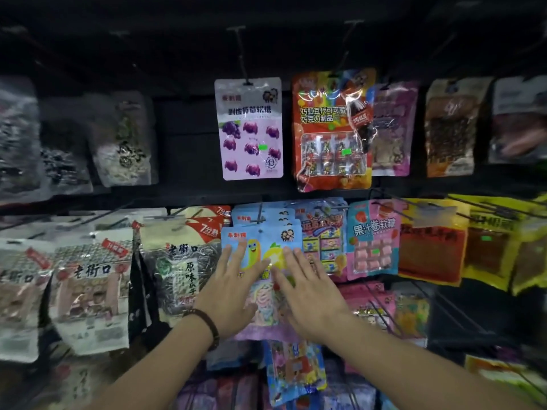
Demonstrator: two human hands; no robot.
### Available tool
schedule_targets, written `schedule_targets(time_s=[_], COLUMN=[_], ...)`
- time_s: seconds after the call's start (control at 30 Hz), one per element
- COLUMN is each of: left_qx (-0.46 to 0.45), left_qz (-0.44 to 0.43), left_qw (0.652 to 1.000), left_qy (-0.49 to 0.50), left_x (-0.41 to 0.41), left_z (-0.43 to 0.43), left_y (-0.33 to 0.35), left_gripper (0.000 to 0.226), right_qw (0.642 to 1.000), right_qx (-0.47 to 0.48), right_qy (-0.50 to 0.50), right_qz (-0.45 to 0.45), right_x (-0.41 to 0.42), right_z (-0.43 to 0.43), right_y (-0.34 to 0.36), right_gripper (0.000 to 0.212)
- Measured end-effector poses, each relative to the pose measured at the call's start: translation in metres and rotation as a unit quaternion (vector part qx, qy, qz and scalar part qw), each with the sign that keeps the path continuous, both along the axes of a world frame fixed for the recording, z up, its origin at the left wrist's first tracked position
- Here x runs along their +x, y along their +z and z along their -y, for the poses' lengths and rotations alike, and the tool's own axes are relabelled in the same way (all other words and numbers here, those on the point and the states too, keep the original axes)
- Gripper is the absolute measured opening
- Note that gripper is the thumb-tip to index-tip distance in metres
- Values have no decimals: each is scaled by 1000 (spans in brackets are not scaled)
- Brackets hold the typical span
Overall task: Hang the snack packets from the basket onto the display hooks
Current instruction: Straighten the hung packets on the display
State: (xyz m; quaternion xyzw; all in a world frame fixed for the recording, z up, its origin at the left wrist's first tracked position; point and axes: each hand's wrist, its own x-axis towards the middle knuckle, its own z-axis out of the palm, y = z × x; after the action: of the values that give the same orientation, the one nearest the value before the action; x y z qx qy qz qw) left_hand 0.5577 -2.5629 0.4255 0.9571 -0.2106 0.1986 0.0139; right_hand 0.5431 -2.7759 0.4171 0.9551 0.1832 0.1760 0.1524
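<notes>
A blue snack packet (260, 247) with cartoon fruit hangs at the front of a stack on a hook (260, 220) in the middle row. My left hand (231, 288) lies flat on its left half, fingers straight and spread. My right hand (307, 288) lies flat on its right half, fingers straight too. Neither hand holds anything. The basket is out of view.
A dark display wall carries rows of hanging packets: a lilac grape candy bag (251, 128) and a red chocolate bag (331, 131) above, sunflower seed bags (177, 261) to the left, a pink candy bag (373, 238) to the right. Bare hooks (236, 48) stick out higher up.
</notes>
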Motion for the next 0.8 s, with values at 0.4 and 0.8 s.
schedule_targets(time_s=[0.4, 0.8], left_qx=[12, -10], left_qz=[46, 92], left_qw=[997, 992], left_qy=[67, 80], left_x=[54, 104], left_z=[24, 28], left_y=[-28, -31], left_gripper=[112, 115], right_qw=[997, 993], right_qx=[68, 112], right_qy=[-26, -42], right_qz=[-11, -1], right_x=[46, 89], right_z=[0, -10], right_y=[5, 5], right_gripper=[88, 102])
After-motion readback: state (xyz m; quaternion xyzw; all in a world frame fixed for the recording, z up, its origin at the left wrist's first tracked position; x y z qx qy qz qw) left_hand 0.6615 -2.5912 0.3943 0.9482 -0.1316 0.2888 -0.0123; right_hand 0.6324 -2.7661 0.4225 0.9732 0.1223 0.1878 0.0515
